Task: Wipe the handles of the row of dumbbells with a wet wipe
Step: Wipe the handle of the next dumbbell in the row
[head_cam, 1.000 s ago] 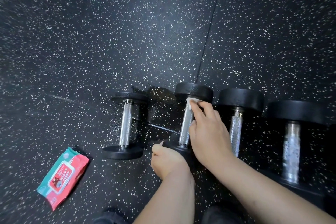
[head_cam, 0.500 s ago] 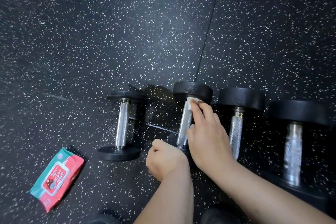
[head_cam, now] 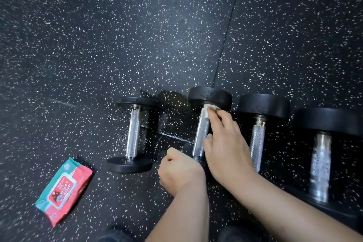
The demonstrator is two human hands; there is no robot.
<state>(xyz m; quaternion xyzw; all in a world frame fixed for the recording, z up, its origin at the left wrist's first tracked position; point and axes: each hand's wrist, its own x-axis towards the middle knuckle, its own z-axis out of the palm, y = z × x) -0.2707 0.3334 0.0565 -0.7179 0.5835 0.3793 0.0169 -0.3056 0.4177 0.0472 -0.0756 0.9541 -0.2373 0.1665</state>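
Several black-headed dumbbells with knurled steel handles lie in a row on the floor. My right hand (head_cam: 225,143) lies along the handle of the second dumbbell (head_cam: 198,139). Its fingertips hold a white wet wipe (head_cam: 207,110) against the handle's far end, just under the far head, and the thumb sits on the handle's left side. My left hand (head_cam: 180,169) is curled over that dumbbell's near head, which it hides. The first dumbbell (head_cam: 133,135) lies to the left. The third dumbbell (head_cam: 257,143) and the largest dumbbell (head_cam: 320,169) lie to the right.
A red and green wet wipes pack (head_cam: 63,190) lies on the speckled black rubber floor (head_cam: 137,35) at the lower left. A floor mat seam (head_cam: 225,45) runs away behind the second dumbbell. My dark-clothed knees (head_cam: 115,236) show at the bottom edge.
The view has drifted slightly. My right hand stays at the far end of the second handle with the wipe, and my left hand stays on the near head.
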